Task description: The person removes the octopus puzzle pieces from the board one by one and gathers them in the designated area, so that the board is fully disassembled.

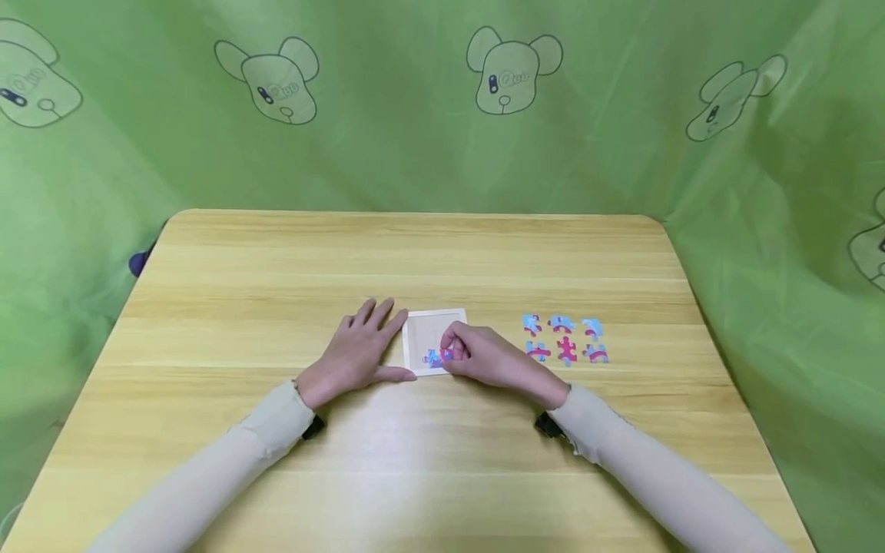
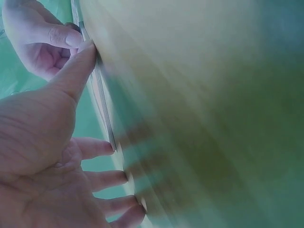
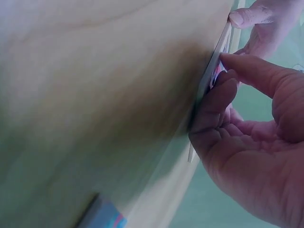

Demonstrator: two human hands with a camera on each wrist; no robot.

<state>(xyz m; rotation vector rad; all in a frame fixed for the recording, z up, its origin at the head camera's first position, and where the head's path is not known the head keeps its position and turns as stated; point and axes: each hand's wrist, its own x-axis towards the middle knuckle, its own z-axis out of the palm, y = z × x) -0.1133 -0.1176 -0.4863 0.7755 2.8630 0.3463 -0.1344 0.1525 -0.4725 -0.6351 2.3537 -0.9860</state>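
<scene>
A shallow square tray (image 1: 422,332) with a pale raised rim lies on the table in front of the person. My left hand (image 1: 353,349) rests flat at its left side, fingers spread, the thumb at the near-left corner and the index fingertip at the far-left one. Inside the tray, along the near edge, sits a blue and purple puzzle piece (image 1: 433,359). Right beside it, my right hand (image 1: 487,357) pinches a pink and blue puzzle piece (image 1: 445,355) between thumb and curled fingers, which partly cover it.
To the right of the tray, several loose pink and blue puzzle pieces (image 1: 567,350) lie in two rows on the wooden table (image 1: 442,261). A green curtain (image 1: 401,138) with mouse-head drawings hangs behind the table and along both sides.
</scene>
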